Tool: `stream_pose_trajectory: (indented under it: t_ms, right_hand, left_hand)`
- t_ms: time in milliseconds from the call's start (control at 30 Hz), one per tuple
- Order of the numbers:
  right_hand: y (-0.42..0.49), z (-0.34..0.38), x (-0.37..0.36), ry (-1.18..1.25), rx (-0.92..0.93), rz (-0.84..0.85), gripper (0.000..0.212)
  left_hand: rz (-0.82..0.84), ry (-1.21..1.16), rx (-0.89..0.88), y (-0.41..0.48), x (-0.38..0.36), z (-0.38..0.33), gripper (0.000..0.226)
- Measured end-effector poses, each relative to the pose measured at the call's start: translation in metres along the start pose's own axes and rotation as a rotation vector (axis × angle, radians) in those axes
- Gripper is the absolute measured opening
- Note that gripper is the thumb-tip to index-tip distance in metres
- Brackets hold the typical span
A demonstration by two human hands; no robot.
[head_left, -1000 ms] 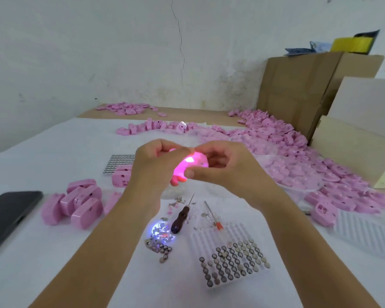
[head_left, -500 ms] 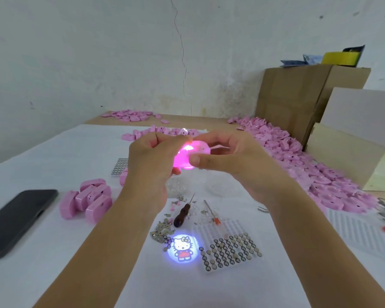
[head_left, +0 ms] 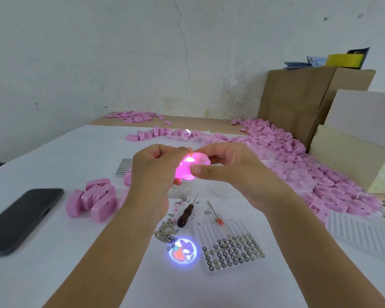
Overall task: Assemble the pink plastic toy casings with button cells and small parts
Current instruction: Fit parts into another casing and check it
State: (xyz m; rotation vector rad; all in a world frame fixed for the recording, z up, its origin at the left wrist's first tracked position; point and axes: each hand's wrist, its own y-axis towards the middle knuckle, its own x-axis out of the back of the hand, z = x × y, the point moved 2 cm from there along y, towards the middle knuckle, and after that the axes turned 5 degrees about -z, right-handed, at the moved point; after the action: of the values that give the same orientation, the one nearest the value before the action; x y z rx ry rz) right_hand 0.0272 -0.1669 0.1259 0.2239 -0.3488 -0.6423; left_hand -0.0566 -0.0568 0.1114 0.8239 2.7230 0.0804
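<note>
Above the table, glowing casing lies crosswise, beaming downward.

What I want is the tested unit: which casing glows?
The casing held by left hand and right hand; only it glows, the heaped casings are unlit.

Table: white table, wide and busy.
Left: black phone lies flat, pink casings huddle near it.
Centre: dark-handled awl, red-handled tool, metal parts, button-cell tray.
Right: casing pile sprawls towards the far edge.
</note>
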Motion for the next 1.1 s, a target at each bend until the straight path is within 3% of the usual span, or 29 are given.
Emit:
stream_pose_trajectory:
  t_ms: [433,933,1100]
  right_hand:
    - [0.001,-0.007,0.001,0.018,-0.004,0.003,0.043]
    - [0.003,-0.017,0.002,-0.133,0.035,-0.055,0.052]
    - [0.0,-0.02,0.0,-0.139,0.156,-0.132,0.034]
  left_hand:
    - [-0.001,0.005,0.027,0.002,-0.002,0.004,0.01]
    - [0.017,0.006,0.02,0.007,-0.002,0.017,0.015]
    - [-0.024,0.008,0.007,0.012,-0.003,0.024,0.012]
